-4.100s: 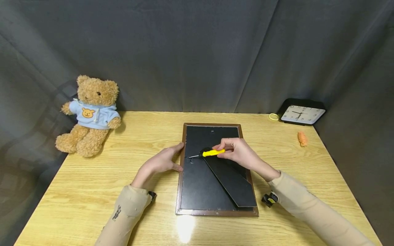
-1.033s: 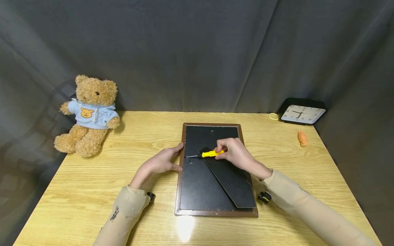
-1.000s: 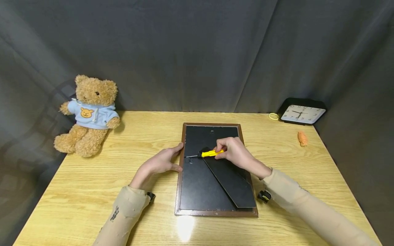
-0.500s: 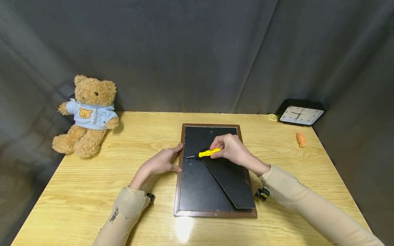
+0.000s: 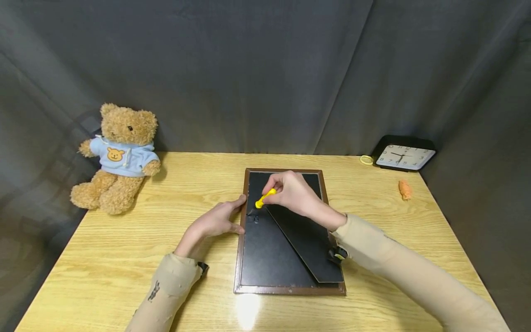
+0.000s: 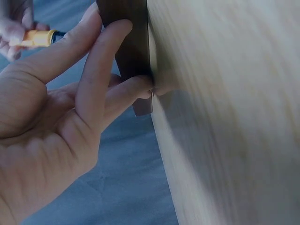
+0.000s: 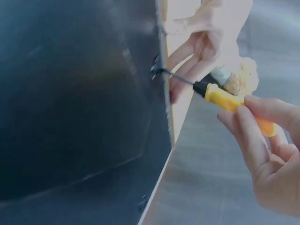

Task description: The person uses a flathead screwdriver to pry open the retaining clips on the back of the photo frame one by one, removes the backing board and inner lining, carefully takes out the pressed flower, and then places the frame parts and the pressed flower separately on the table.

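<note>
A brown picture frame (image 5: 290, 290) lies face down, its black backing board (image 5: 265, 263) and slanting easel leg (image 5: 304, 249) on top. My right hand (image 5: 294, 193) pinches the yellow handle of a screwdriver (image 5: 265, 198) between thumb and fingers. In the right wrist view, the thin shaft of the screwdriver (image 7: 222, 97) meets a small dark tab (image 7: 155, 68) at the board's edge. My left hand (image 5: 217, 220) rests against the frame's left side, thumb and fingers extended. The left wrist view has these fingers touching the brown frame edge (image 6: 129, 51).
A teddy bear (image 5: 122, 157) in a blue hoodie sits at the table's back left. At the back right stand a black clock (image 5: 404, 154) and a small yellow ring (image 5: 367, 160). An orange object (image 5: 404, 189) lies in front of the clock. A grey curtain (image 5: 249, 74) hangs behind.
The right hand has moved left and away from me, and the screwdriver's handle has swung up from nearly flat to a steeper tilt. Its tip stays by the frame's left edge. The left hand stays put.
</note>
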{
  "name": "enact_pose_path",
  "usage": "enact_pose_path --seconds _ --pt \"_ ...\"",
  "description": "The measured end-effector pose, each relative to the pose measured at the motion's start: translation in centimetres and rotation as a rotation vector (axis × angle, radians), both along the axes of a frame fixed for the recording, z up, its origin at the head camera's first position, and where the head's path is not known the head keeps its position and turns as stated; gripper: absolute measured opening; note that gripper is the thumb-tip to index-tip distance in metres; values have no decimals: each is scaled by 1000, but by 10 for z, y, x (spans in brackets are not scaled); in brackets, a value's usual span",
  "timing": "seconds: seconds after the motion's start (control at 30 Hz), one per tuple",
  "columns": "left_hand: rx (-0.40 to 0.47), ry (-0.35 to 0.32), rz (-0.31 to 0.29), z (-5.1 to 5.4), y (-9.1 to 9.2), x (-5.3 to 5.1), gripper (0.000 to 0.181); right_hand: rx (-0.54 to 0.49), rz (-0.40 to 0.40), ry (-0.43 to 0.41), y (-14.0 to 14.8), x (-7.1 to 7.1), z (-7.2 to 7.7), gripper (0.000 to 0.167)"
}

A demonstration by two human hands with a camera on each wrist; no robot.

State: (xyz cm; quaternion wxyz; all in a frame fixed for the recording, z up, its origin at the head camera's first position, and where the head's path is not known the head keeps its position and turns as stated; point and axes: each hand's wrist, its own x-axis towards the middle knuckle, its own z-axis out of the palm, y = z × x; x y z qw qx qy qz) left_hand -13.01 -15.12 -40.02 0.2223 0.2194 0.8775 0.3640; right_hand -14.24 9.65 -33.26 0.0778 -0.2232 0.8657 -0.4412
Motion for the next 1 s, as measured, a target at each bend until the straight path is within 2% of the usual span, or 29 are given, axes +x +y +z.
enact_pose_path --seconds 0.2,0.37,0.63,0.8,0.83,1.0 --pt "-3 16 -5 0 -3 0 98 -7 52 1 -22 -1 6 11" --pt "14 19 -17 0 -4 1 98 26 73 52 -41 -4 9 11" --pt "35 47 -17 -3 -1 2 66 168 118 207 -64 -3 14 14" --pt "50 27 -21 -1 0 3 78 185 128 211 -58 -1 15 16" --pt "55 45 -35 -6 -3 1 81 182 133 211 -56 -1 14 16" --pt "53 43 -39 -7 -5 0 94 170 138 211 -41 0 12 15"
